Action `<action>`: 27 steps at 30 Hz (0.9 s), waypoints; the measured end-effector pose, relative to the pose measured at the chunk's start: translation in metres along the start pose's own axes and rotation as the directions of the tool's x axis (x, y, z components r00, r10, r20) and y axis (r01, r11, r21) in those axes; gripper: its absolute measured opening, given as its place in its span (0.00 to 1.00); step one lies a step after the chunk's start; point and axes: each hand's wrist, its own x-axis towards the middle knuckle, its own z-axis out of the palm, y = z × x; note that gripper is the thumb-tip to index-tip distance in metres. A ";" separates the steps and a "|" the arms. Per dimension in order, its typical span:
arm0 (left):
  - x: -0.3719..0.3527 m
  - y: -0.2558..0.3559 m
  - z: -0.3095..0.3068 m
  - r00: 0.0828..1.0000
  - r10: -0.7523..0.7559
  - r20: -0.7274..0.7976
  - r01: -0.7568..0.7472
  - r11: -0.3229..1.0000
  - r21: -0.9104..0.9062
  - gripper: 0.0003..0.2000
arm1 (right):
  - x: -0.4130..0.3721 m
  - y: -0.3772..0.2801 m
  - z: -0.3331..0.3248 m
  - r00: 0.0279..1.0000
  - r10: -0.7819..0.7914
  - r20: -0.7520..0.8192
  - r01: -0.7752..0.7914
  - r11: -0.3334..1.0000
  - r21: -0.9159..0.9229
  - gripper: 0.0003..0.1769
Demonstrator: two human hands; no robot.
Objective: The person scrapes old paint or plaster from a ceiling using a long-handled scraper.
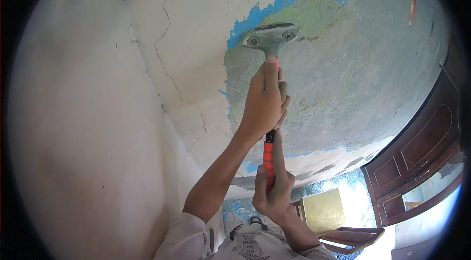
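A scraper (269, 159) with a red and black handle and a wide metal head stands upright in front of the wall. My left hand (263, 100) is wrapped round the upper handle, just below the head, its thumb pointing up. Lower down, my right hand (277, 191) grips the red end of the handle. The scraper's head lies against the wall (314, 83), at the edge between cream paint, a blue strip and a bare grey-green area. The blade's contact edge is hard to make out.
A long crack (164, 24) runs down the cream wall at the left. Dark wooden cabinets (417, 137) stand at the right. Near the bottom are a yellowish panel (324, 210) and a wooden frame (355, 245). Blue paint flakes (240, 206) show low down.
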 end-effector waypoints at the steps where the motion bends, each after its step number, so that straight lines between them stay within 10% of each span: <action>1: 0.002 0.001 -0.001 1.000 0.010 0.014 -0.010 1.000 -0.002 0.25 | -0.001 0.000 0.001 1.000 0.018 0.011 -0.018 1.000 0.004 0.39; 27: -0.008 -0.014 -0.003 0.999 -0.010 -0.041 0.010 1.000 -0.017 0.25 | -0.010 0.010 0.001 1.000 0.027 -0.013 -0.027 0.999 -0.017 0.45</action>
